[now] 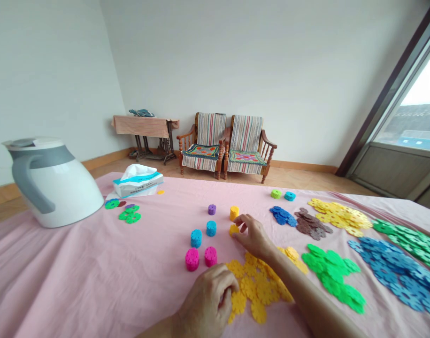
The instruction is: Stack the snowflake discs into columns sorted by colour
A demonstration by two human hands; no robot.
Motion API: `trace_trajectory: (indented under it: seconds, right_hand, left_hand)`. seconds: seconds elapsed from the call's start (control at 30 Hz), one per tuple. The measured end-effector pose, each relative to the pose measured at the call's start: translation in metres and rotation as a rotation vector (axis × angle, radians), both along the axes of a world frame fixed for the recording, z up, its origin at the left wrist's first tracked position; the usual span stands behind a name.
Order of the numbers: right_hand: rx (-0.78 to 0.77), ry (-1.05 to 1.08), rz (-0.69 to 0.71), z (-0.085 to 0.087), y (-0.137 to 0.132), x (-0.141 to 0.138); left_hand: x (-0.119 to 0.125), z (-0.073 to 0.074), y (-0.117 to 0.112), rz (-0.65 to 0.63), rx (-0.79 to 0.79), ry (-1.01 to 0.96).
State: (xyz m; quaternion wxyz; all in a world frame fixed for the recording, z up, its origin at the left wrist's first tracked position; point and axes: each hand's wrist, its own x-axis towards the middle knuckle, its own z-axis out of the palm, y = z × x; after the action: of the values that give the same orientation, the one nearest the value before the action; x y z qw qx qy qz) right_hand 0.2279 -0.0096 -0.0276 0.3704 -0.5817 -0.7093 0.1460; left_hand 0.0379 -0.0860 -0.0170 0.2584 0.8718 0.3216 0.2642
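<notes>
My right hand reaches over the pink cloth, its thumb and fingertips pinching a short stack of yellow snowflake discs. Just behind it stands a taller yellow stack. My left hand is curled at the left edge of a loose pile of yellow snowflake discs; whatever its fingers hold is hidden. To the left of my right hand are two magenta stacks, one beside the other, two light blue stacks and a purple stack.
Loose piles of bright green, blue, brown and pale yellow discs spread on the right. Lime and blue stacks stand farther back. A white-grey jug and tissue box are at left.
</notes>
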Motion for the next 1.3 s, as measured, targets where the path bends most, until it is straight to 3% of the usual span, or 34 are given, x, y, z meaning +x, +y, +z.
trace_trajectory:
  seconds: [0.37, 0.53, 0.6, 0.7, 0.83, 1.17, 1.3]
  right_hand:
    - [-0.004, -0.015, 0.005, -0.005, 0.002, 0.001]
    - [0.016, -0.041, -0.018, 0.015, -0.001, 0.007]
    - [-0.043, -0.103, 0.018, 0.030, -0.006, 0.015]
    - [-0.306, -0.256, 0.249, 0.050, -0.019, 0.027]
    - [-0.481, -0.437, 0.397, 0.059, -0.031, 0.031]
    - [-0.430, -0.420, 0.384, 0.051, -0.029, 0.021]
    - [-0.288, -0.293, 0.229, 0.043, -0.022, 0.018]
  left_hand:
    - [0.000, -0.001, 0.000, -0.006, -0.001, -0.004]
    - [0.000, 0.000, 0.000, -0.005, -0.002, -0.008]
    - [0.000, 0.000, 0.000, 0.000, -0.011, -0.013]
    - [0.000, 0.001, -0.001, 0.001, -0.018, -0.017]
    - [0.000, 0.001, -0.002, -0.006, -0.019, -0.015]
    - [0.000, 0.002, -0.001, -0.007, -0.013, 0.001]
    - [0.000, 0.000, -0.001, -0.004, -0.008, -0.007]
